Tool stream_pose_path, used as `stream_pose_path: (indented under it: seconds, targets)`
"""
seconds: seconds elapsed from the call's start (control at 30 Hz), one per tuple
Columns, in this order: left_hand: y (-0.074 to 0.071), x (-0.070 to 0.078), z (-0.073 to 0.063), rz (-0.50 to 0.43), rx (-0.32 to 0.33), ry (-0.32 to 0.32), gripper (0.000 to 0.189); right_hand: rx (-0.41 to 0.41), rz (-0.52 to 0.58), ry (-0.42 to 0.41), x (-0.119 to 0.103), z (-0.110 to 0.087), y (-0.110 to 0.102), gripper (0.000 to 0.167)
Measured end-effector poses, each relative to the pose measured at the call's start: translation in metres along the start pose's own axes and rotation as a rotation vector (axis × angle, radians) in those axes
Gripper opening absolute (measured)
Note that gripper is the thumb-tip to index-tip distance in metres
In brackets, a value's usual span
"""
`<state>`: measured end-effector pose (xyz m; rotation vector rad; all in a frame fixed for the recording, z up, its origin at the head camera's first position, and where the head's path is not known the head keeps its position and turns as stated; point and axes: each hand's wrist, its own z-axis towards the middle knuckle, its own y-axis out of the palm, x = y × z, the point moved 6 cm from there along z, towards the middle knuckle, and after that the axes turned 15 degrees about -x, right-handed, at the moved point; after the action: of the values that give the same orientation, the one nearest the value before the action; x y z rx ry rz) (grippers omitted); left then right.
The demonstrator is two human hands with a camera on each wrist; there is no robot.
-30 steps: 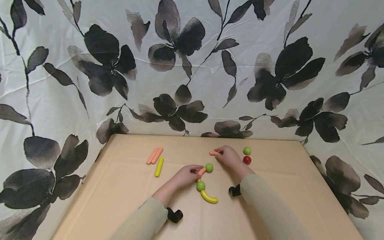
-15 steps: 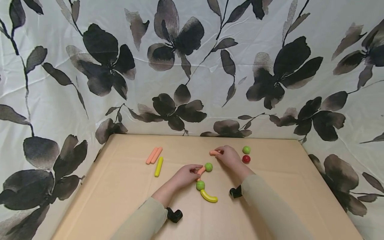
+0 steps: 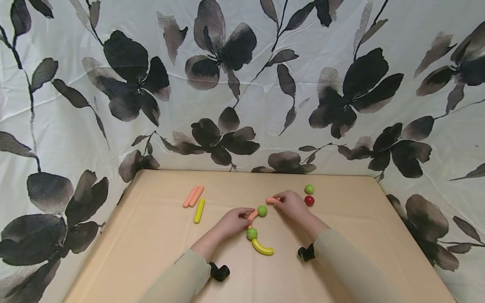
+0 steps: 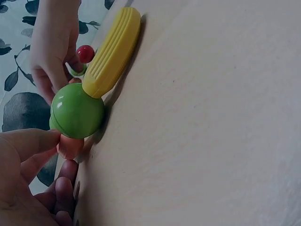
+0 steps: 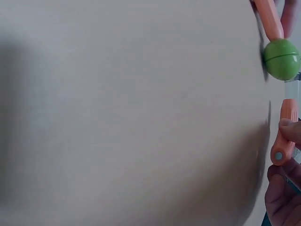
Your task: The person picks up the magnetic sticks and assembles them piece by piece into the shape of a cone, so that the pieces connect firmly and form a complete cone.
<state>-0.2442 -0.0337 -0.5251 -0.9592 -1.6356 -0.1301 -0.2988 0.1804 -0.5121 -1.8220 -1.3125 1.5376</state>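
Head view: loose pink rod (image 3: pixel 270 200), lower frame right of centre, pinched by right hand (image 3: pixel 293 205); joined pink rod (image 3: pixel 253 215), between green balls (image 3: pixel 262 211) at lower centre, pinched by left hand (image 3: pixel 233 221). Both likely light, stiff, smooth; best held mid-length.

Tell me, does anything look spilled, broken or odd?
Nothing stands out: no spill or damage shows. The yellow curved piece meets a green ball, the left hand grips an orange piece, the right hand an orange stick, and other orange sticks lie side by side.
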Motion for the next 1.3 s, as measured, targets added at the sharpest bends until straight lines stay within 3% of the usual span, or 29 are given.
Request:
stream_pose_path:
  seconds: [0.3, 0.9, 1.13, 1.3]
  targets:
    - [-0.001, -0.005, 0.0, 0.009, 0.009, 0.004, 0.041, -0.011, -0.018, -0.003, 0.006, -0.015, 0.009, 0.025]
    - [0.003, -0.002, 0.0, 0.012, 0.009, 0.022, 0.041, -0.02, 0.015, -0.003, 0.001, -0.019, 0.013, 0.031]
    - [0.001, -0.001, 0.003, -0.002, 0.011, -0.015, 0.047, -0.001, 0.025, -0.018, 0.004, -0.024, 0.009, 0.032]
    - [-0.004, 0.006, 0.008, 0.007, 0.01, -0.029, 0.052, -0.002, 0.033, 0.019, 0.009, -0.03, 0.009, 0.035]
